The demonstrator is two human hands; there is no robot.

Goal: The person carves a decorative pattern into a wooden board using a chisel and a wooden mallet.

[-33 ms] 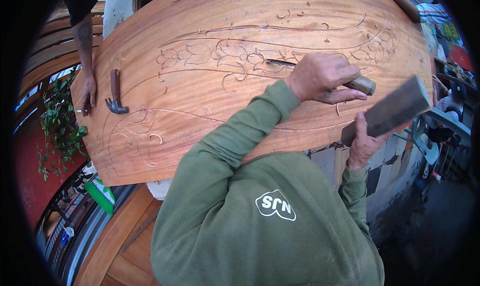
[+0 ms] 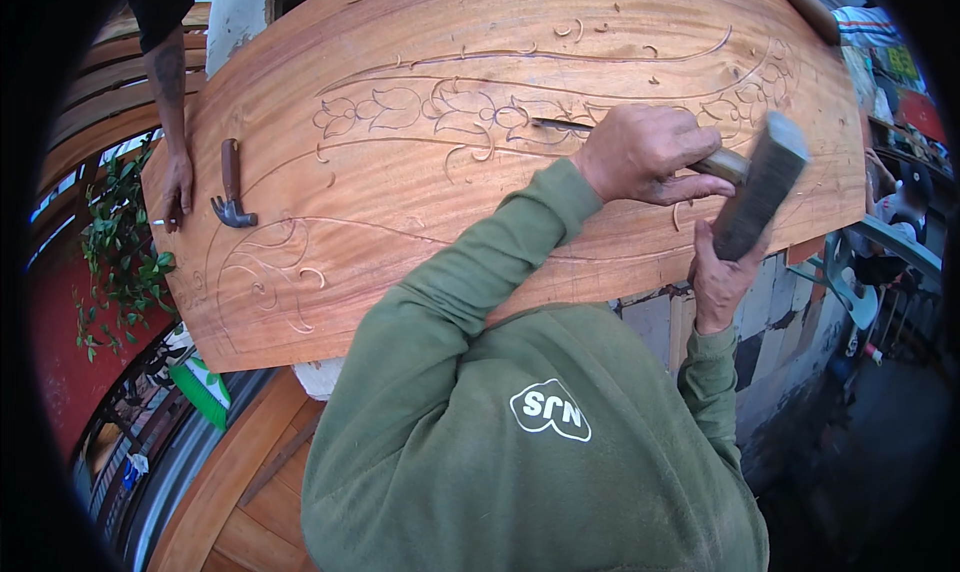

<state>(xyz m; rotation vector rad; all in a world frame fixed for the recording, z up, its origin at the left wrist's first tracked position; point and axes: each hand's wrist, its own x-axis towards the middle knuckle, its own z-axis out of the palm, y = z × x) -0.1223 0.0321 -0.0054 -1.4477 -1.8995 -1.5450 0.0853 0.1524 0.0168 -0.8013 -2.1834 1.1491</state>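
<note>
My left hand (image 2: 650, 157) is closed around the wooden handle of a carving chisel (image 2: 722, 164). Its thin dark blade slants left, with the tip on the carved flower lines of a broad wooden panel (image 2: 380, 197). In my right hand (image 2: 722, 282) is a dark rectangular wooden block (image 2: 762, 187), gripped at its lower end and blurred by motion. The block's side is at the butt of the chisel handle; whether they touch I cannot tell. Curled wood shavings (image 2: 483, 144) lie about the carved lines.
A claw hammer (image 2: 232, 187) rests on the panel's left part. Another person's hand (image 2: 176, 187) hangs by the left edge, and another person's arm (image 2: 805, 10) reaches the far right corner. A green broom (image 2: 200, 392) and a leafy plant (image 2: 125, 247) are at left, a light-blue chair (image 2: 850, 282) at right.
My right hand has swung the wooden block left and turned it more upright, up to the chisel's handle end. My left hand and the chisel have hardly moved.
</note>
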